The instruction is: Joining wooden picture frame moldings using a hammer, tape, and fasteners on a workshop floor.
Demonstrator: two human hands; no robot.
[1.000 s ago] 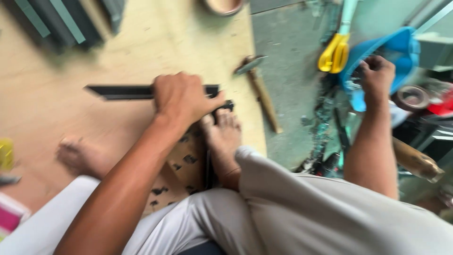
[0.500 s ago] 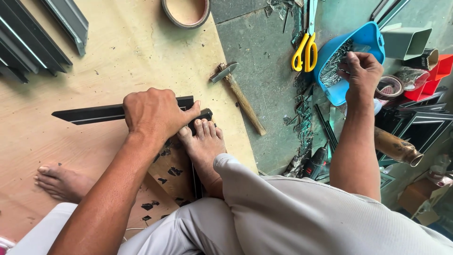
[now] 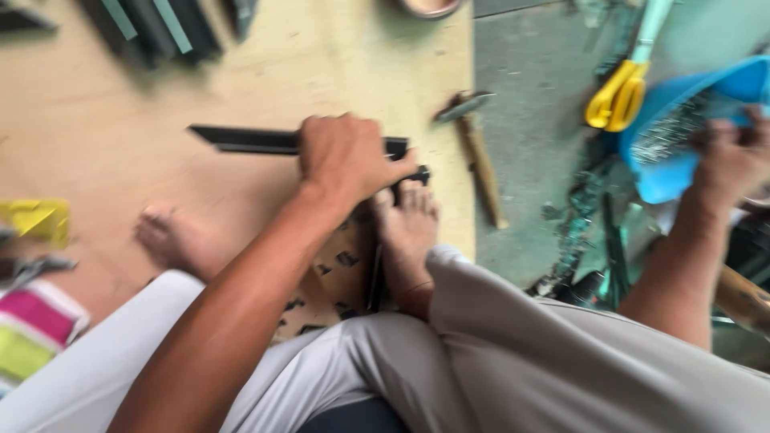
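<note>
My left hand (image 3: 349, 156) presses down on a long black metal strip (image 3: 241, 139) that lies flat on a plywood board (image 3: 321, 64). My right foot (image 3: 405, 232) rests right below that hand, beside a second black piece. My right hand (image 3: 734, 156) reaches out to the right and is inside a blue plastic tub (image 3: 682, 120) filled with small silvery bits; the blur hides whether the fingers hold anything. My left foot (image 3: 172, 240) lies on the board further left.
A wooden-handled hammer (image 3: 477, 152) lies at the board's right edge. Yellow-handled scissors (image 3: 618, 96) lie on the grey floor by the tub. Dark metal profiles (image 3: 152, 28) are stacked at the top left. Yellow and pink packets (image 3: 36, 321) sit at the left edge.
The view has swung right and blurred. My left hand still holds the black strip down. My right hand stays in the blue tub.
</note>
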